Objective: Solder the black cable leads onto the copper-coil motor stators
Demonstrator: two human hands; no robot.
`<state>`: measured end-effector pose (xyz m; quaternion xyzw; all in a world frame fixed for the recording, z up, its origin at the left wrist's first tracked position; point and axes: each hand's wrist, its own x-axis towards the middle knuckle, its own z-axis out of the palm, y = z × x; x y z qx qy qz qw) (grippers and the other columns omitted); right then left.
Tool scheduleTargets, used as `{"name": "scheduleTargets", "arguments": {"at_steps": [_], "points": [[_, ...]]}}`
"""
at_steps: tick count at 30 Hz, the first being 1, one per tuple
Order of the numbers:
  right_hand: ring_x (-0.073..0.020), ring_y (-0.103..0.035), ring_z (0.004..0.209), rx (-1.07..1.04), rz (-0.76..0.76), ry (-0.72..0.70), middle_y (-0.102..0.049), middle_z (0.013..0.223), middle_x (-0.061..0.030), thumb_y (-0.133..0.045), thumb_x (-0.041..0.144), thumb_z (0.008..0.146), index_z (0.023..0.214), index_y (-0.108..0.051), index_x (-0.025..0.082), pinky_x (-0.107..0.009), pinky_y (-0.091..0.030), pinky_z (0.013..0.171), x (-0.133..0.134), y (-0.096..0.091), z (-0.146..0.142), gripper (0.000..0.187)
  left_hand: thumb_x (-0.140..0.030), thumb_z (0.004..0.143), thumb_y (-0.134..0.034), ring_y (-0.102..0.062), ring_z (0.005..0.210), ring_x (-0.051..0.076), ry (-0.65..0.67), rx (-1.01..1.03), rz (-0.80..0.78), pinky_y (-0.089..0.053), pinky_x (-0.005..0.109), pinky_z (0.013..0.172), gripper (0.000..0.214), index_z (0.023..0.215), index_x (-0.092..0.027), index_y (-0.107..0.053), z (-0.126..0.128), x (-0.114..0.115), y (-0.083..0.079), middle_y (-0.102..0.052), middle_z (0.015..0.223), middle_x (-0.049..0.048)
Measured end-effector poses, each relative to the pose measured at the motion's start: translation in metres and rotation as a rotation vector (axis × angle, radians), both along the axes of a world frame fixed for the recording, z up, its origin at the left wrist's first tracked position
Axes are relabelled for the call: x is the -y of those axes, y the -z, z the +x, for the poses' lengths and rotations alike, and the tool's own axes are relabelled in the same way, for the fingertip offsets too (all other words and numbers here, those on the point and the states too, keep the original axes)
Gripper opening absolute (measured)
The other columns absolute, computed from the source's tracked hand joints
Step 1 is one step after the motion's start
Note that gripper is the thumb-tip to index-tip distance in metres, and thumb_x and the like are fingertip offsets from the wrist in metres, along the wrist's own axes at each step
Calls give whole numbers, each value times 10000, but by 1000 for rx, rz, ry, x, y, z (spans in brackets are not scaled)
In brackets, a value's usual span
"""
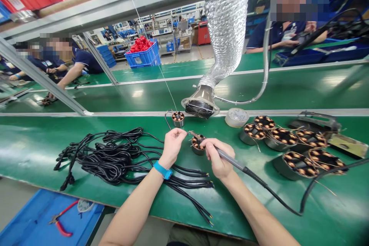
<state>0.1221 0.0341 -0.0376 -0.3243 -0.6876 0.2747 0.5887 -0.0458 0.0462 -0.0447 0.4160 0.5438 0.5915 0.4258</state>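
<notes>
My right hand (216, 156) is closed around a soldering iron (230, 160), its tip pointing left over a small copper-wound stator (197, 144) on the green mat. My left hand (172, 144) is pinched shut just left of that tip, apparently on a thin solder wire (150, 38) that runs up to the shelf above. A blue band (162, 170) circles my left wrist. A second stator (178, 118) stands just beyond my left hand. The iron's black cable (276, 196) trails right across the mat.
A tangle of black leads (115, 157) lies left. Several wound stators (288, 142) sit right, beside a solder spool (236, 117) and an iron stand (317, 122). A foil fume duct (225, 27) hangs over the middle. Red pliers (62, 219) rest in a blue tray. Other people work across the belt.
</notes>
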Motion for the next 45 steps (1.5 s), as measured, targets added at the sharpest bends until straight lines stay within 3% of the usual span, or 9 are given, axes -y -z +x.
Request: {"name": "scheduleTargets", "arguments": {"at_steps": [10, 17, 33, 40, 45], "points": [[-162, -689, 706, 56, 20, -14, -685, 723, -14, -483, 245, 974, 780, -672, 196, -274, -518, 693, -1, -5, -2, 276, -306, 770, -680, -336, 514, 60, -10, 22, 3, -306, 209, 557, 184, 699, -148, -619, 0, 1, -2, -465, 569, -54], [-160, -685, 708, -24, -12, -6, -687, 746, -10, -493, 239, 973, 801, -674, 204, -268, -508, 659, -1, -1, -2, 252, -302, 769, -679, -324, 515, 62, -10, 19, 4, -302, 212, 554, 177, 702, -149, -623, 0, 1, -1, -461, 567, -55], [-143, -618, 586, -90, -36, 44, -648, 680, -3, -509, 267, 974, 814, -687, 208, -276, -462, 574, -1, 6, 0, 247, -316, 753, -691, -440, 552, 82, -23, 8, 14, -348, 215, 574, 181, 695, -150, -647, -1, 0, 1, -529, 576, -32], [-162, -634, 736, 20, -36, 84, -645, 797, -23, -498, 258, 983, 951, -680, 212, -308, -501, 744, -6, -4, -12, 190, -293, 759, -680, -387, 530, 68, -10, 13, 5, -325, 210, 558, 162, 697, -149, -642, -1, -1, 0, -517, 585, -38], [-153, -592, 777, 122, 59, 101, -579, 850, -13, -577, 179, 927, 1039, -638, 222, -288, -492, 755, -17, -4, -19, 135, -289, 753, -679, -383, 528, 68, -10, 18, 2, -325, 210, 558, 151, 704, -150, -648, -1, -2, 0, -521, 591, -37]]}}
